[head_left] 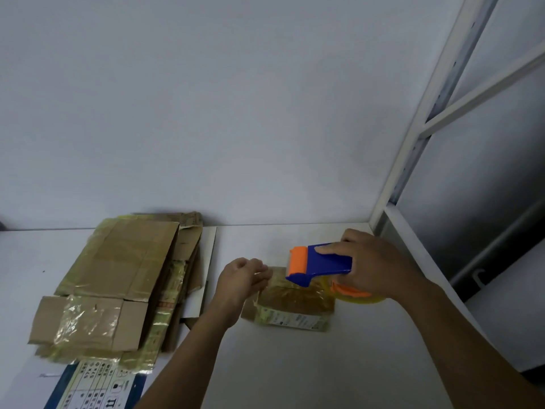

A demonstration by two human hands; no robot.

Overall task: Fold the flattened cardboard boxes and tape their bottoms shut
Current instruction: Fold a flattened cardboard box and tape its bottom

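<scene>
A smooth white table [295, 364] meets a plain grey wall, with a white metal shelf frame [442, 113] at its right edge. At the left edge I see a stack of flattened cardboard boxes [118, 276], brown and creased, patched with glossy, wrinkled yellowish tape. Its long axis runs from the near edge toward the far one.

Near the far right corner lies a small flat cardboard box [295, 308], lengthwise left to right, sheathed in the same tape. My right hand [377, 267] grips a blue and orange plastic tape dispenser [324, 261] over it, its orange nose pointing left. The hand hides most of the roll.

My left hand [240, 278] is curled at the box's far left corner. I cannot tell whether it pinches tape. The near edge cuts off a printed sheet [97, 385].
</scene>
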